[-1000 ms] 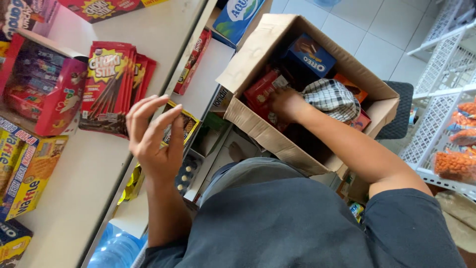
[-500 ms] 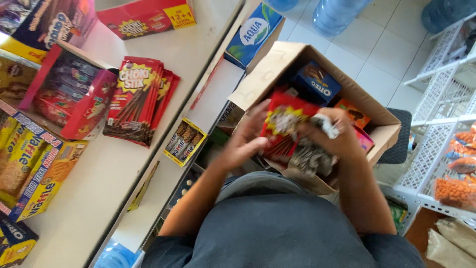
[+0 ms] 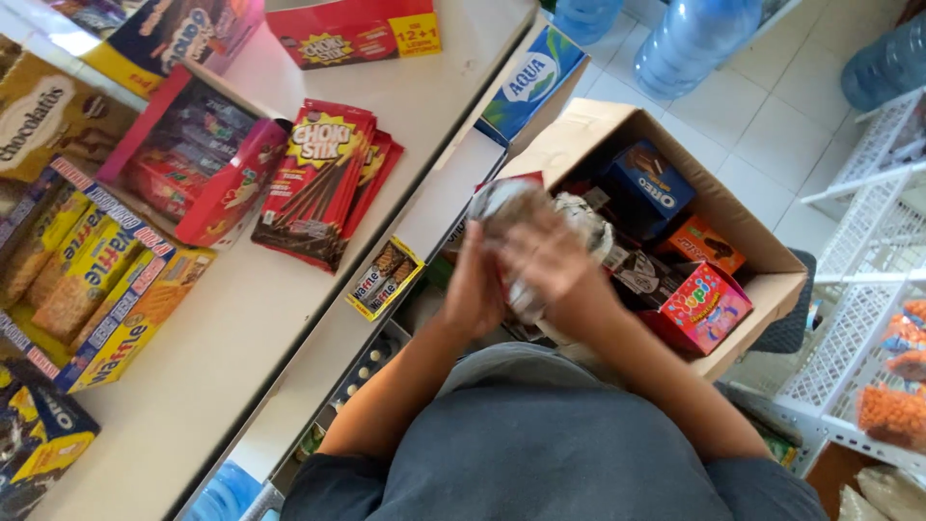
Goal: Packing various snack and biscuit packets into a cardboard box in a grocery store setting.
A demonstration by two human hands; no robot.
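Observation:
My left hand (image 3: 473,289) and my right hand (image 3: 552,260) are pressed together in front of my chest, above the near corner of an open cardboard box (image 3: 579,135). Between them they grip a blurred red and silvery snack packet (image 3: 502,203). A grey checked cloth (image 3: 590,230) shows just behind my right hand; I cannot tell whether that hand holds it too. In the box lie a blue biscuit box (image 3: 646,188), an orange carton (image 3: 709,246) and a red carton (image 3: 699,309).
To the left a white counter (image 3: 241,328) carries red stick-snack packets (image 3: 318,183), a red display box (image 3: 193,164) and yellow wafer packs (image 3: 96,289). Large water bottles (image 3: 690,43) stand on the tiled floor behind the box. A white wire rack (image 3: 858,289) is on the right.
My left hand came from above the counter over to the box. My right hand lifted the packet out of the box. Both hands now hold it closer to my chest.

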